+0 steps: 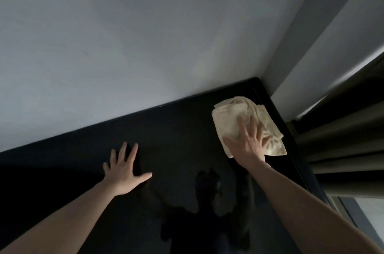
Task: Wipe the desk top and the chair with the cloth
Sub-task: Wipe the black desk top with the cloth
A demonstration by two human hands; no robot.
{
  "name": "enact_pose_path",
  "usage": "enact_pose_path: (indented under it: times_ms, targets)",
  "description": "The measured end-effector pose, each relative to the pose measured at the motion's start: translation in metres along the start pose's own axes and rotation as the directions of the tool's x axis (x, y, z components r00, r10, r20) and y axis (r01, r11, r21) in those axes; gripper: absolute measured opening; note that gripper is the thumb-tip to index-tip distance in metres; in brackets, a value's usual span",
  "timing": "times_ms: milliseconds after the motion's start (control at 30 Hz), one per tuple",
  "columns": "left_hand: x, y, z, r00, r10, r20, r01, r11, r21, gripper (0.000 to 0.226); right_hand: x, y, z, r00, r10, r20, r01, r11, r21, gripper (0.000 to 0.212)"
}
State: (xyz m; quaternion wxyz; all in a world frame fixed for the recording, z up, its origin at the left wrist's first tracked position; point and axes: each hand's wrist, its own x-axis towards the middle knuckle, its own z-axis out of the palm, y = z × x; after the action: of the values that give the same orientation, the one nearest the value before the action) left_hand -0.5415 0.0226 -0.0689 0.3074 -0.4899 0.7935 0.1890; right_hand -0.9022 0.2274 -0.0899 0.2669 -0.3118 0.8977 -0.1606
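The glossy black desk top [176, 139] fills the lower half of the head view and runs into a wall corner at the upper right. A crumpled cream cloth [234, 114] lies on the desk near that corner. My right hand [248, 142] presses flat on the cloth's near part, fingers spread over it. My left hand [124, 170] rests flat on the bare desk to the left, fingers apart, holding nothing. The chair is out of sight.
A pale grey wall [145, 45] rises directly behind the desk. Dark curtain folds [342, 139] hang just past the desk's right edge. A strip of lighter floor [369, 216] shows at the lower right. My dim reflection lies in the desk surface.
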Motion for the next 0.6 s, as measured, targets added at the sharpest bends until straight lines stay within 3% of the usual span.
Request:
enact_pose_path:
  times_ms: [167,433,600]
  targets:
    - [0.0,-0.022,0.007,0.997,0.008,0.081,-0.003,0.998,-0.063,0.132,0.035,-0.035,0.013,0.997,0.072,0.039,-0.064,0.98,-0.188,0.099]
    - [0.003,-0.016,-0.009,0.99,0.0,0.143,0.011,0.997,-0.072,0.131,0.052,-0.152,0.06,0.926,-0.259,0.275,0.336,0.897,-0.286,0.096]
    - [0.003,-0.017,-0.011,0.987,-0.008,0.162,0.019,0.998,-0.067,0.132,0.051,-0.129,0.062,0.897,-0.346,0.273,0.43,0.823,-0.371,0.091]
